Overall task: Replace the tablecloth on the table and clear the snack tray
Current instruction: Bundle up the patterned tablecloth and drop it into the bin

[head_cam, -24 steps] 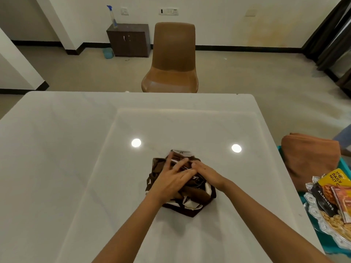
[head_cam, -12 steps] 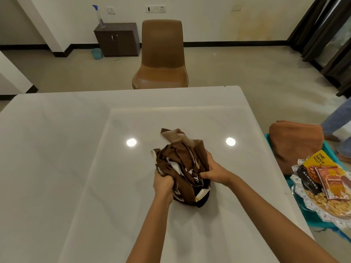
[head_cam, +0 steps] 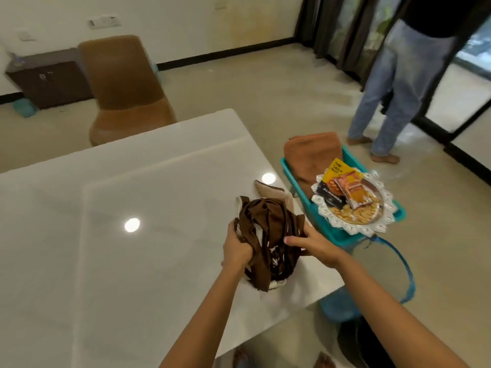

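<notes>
A bunched brown and white tablecloth point(head_cam: 268, 229) is lifted just above the white table point(head_cam: 106, 235) near its right edge. My left hand point(head_cam: 236, 248) grips its left side and my right hand point(head_cam: 313, 245) grips its right side. To the right, off the table, a silver snack tray point(head_cam: 369, 227) with nuts and snack packets point(head_cam: 342, 187) rests on a teal bin point(head_cam: 342, 235). A folded orange-brown cloth point(head_cam: 310, 152) lies in the same bin behind the tray.
A brown chair point(head_cam: 125, 88) stands at the table's far side, with a dark cabinet point(head_cam: 50, 81) behind it. Another person in jeans point(head_cam: 393, 83) stands at the right by dark curtains. A blue hoop-like object point(head_cam: 406, 274) sits on the floor below the bin.
Both hands went from pressing the cloth flat to gripping and lifting it, carrying it right toward the table's edge. My view has swung to the right, bringing the bin and the standing person into sight.
</notes>
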